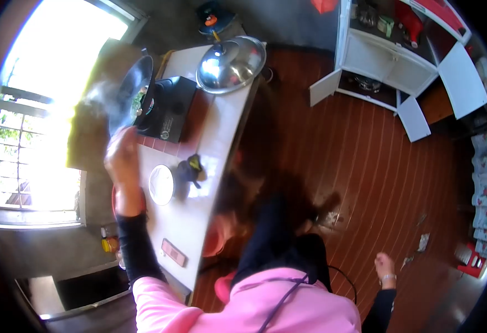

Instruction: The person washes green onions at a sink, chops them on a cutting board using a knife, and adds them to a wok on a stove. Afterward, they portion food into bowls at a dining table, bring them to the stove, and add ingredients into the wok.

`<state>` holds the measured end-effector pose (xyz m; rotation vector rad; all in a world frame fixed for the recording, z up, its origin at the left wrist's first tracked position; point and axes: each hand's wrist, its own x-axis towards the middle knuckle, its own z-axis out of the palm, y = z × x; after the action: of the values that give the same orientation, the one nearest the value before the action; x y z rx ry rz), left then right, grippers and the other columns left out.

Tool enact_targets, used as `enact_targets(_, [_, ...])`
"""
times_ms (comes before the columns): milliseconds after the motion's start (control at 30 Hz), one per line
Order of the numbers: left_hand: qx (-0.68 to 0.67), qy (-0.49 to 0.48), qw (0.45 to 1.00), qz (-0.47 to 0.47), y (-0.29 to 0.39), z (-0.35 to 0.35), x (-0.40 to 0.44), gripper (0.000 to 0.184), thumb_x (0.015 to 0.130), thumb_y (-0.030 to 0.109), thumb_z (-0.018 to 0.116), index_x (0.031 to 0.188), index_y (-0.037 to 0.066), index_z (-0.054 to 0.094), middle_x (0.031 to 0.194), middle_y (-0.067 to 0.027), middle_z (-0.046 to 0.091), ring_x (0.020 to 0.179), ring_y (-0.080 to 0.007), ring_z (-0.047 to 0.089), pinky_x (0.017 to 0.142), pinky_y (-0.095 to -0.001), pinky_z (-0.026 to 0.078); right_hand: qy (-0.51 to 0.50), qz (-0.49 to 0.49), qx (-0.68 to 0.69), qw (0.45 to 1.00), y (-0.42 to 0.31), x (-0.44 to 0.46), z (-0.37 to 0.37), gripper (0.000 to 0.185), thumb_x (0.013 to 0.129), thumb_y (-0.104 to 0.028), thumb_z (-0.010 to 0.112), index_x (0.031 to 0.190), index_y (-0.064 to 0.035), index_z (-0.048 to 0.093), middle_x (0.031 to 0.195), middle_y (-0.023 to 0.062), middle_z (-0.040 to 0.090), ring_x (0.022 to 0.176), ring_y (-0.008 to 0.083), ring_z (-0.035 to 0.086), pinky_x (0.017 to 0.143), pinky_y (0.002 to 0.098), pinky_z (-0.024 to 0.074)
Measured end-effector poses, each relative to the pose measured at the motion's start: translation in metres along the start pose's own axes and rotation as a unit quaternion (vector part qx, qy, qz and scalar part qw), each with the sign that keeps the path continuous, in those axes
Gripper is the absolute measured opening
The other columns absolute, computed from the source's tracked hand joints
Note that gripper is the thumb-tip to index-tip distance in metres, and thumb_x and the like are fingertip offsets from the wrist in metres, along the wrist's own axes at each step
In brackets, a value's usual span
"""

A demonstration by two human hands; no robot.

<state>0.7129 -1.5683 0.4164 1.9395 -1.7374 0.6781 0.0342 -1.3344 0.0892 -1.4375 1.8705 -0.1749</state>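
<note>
At the near rim of a smoking wok (125,91) is my left hand (122,155), its fingers closed. Whatever they grip there is hidden. Chopped greens (138,101) show inside the wok, which looks tilted beside a black cooker (174,108). Below the cooker, close to my left forearm, stand a white bowl (161,184) and a small dark item with a yellow-green part (190,169). My right hand (385,265) hangs low over the floor at my other side, with a band at its wrist. Its fingers are curled, and nothing shows in them.
A shiny domed lid (231,65) lies at the far end of the white table (168,225). Nearer me on it is a pink phone-like object (174,252). Across the brown floor (321,144) stands a white cabinet (385,64) with its doors open. A red stool (471,261) is at the right.
</note>
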Motion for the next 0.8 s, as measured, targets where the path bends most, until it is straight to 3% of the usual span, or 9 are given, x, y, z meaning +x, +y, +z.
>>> enact_targets(67, [-0.062,-0.08,0.994,0.05,0.054,0.03,0.002,0.015,0.077,0.01,0.06,0.089,0.003,0.065,0.092,-0.0151,0.063,0.092,-0.0279,0.059,0.078,-0.0337,0.047,-0.066,0.221,0.096,0.968,0.005,-0.019,-0.018,0.013,0.08,-0.009,0.057,0.093,-0.0059,0.058,0.071,0.0034,0.057,0.055,0.0097,0.052,0.047,0.0245,0.0424])
enact_targets(133, [-0.117,-0.145,0.977,0.109,0.093,0.061,-0.001,0.015,0.078,0.009,0.059,0.09,0.001,0.064,0.093,-0.016,0.063,0.089,-0.0292,0.06,0.079,-0.0334,0.046,0.019,0.261,0.203,0.944,0.032,-0.043,-0.022,0.019,0.078,-0.01,0.06,0.096,-0.0041,0.058,0.07,0.0024,0.057,0.058,0.0095,0.053,0.05,0.024,0.0429])
enact_targets(200, [-0.156,-0.184,0.964,0.11,0.113,0.086,-0.008,0.014,0.077,0.008,0.06,0.088,0.001,0.063,0.092,-0.0163,0.063,0.09,-0.0294,0.06,0.081,-0.0343,0.046,-0.012,0.345,0.135,0.929,0.073,-0.064,-0.015,0.019,0.08,-0.01,0.059,0.097,-0.0026,0.057,0.067,0.0,0.054,0.056,0.0084,0.049,0.049,0.0232,0.0411])
enact_targets(267, [-0.152,-0.199,0.958,0.14,0.124,0.1,-0.015,0.015,0.078,0.009,0.06,0.089,0.001,0.063,0.092,-0.016,0.063,0.09,-0.0298,0.06,0.08,-0.0344,0.046,-0.033,0.377,0.176,0.909,0.14,-0.095,0.0,0.017,0.082,-0.011,0.056,0.096,-0.0023,0.057,0.065,0.0,0.053,0.055,0.008,0.048,0.047,0.0231,0.0395])
enact_targets(400, [-0.13,-0.27,0.951,0.073,0.136,0.111,-0.033,0.015,0.079,0.011,0.059,0.091,0.002,0.063,0.093,-0.0155,0.063,0.09,-0.0301,0.06,0.079,-0.0341,0.046,0.008,0.489,0.213,0.846,0.166,-0.125,-0.023,0.016,0.082,-0.011,0.054,0.096,-0.0041,0.057,0.063,-0.0005,0.051,0.053,0.0079,0.047,0.044,0.0222,0.0376])
enact_targets(467, [-0.128,-0.32,0.937,0.065,0.14,0.115,-0.043,0.016,0.08,0.011,0.058,0.092,0.003,0.063,0.094,-0.0145,0.063,0.089,-0.03,0.06,0.078,-0.0339,0.047,0.027,0.518,0.219,0.826,0.177,-0.132,-0.039,0.015,0.082,-0.01,0.053,0.096,-0.005,0.057,0.062,-0.0007,0.05,0.051,0.0078,0.046,0.043,0.0218,0.0366])
enact_targets(633, [-0.104,-0.339,0.932,0.076,0.144,0.119,-0.052,0.016,0.08,0.012,0.058,0.092,0.002,0.063,0.089,-0.0141,0.063,0.084,-0.0296,0.061,0.075,-0.0339,0.048,0.07,0.538,0.229,0.808,0.197,-0.109,-0.07,0.015,0.083,-0.009,0.05,0.096,-0.0072,0.056,0.059,-0.0013,0.048,0.048,0.0076,0.044,0.04,0.0208,0.0342])
enact_targets(800, [-0.051,-0.378,0.924,0.012,0.131,0.097,-0.048,0.016,0.079,0.011,0.058,0.092,0.001,0.062,0.089,-0.0164,0.063,0.081,-0.0316,0.061,0.072,-0.0351,0.048,0.091,0.489,0.266,0.826,0.22,-0.047,-0.082,0.015,0.084,-0.008,0.047,0.096,-0.0095,0.056,0.056,-0.0019,0.046,0.044,0.0075,0.042,0.037,0.0197,0.0318])
